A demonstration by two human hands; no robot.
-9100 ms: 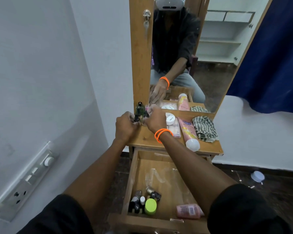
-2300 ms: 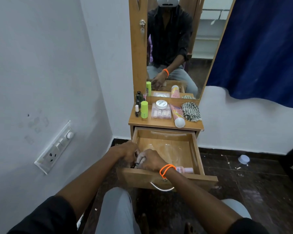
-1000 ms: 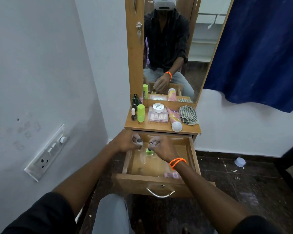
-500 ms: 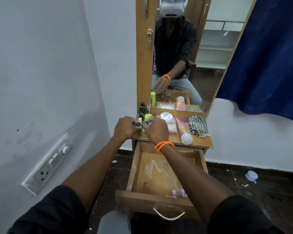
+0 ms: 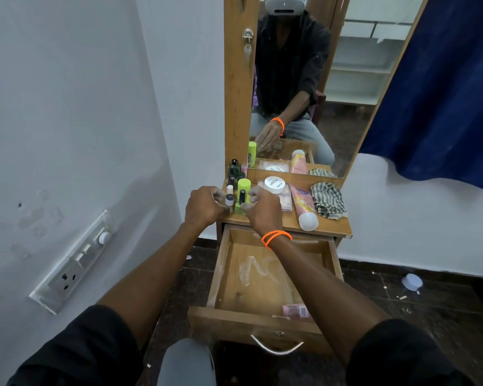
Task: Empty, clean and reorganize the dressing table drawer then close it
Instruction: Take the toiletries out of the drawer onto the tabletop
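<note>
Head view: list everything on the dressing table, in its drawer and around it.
green bottle: 1, lime, tabletop left
small bottles: several, dark or white-capped, tabletop left
jar: 1, white, tabletop centre
tube: 1, pink, lying on tabletop
cloth: 1, striped, tabletop right
drawer: 1, wooden, open
packet: 1, pink, drawer front
cap: 1, white, floor right
left hand: holds white-capped bottle
right hand: holds dark bottle
</note>
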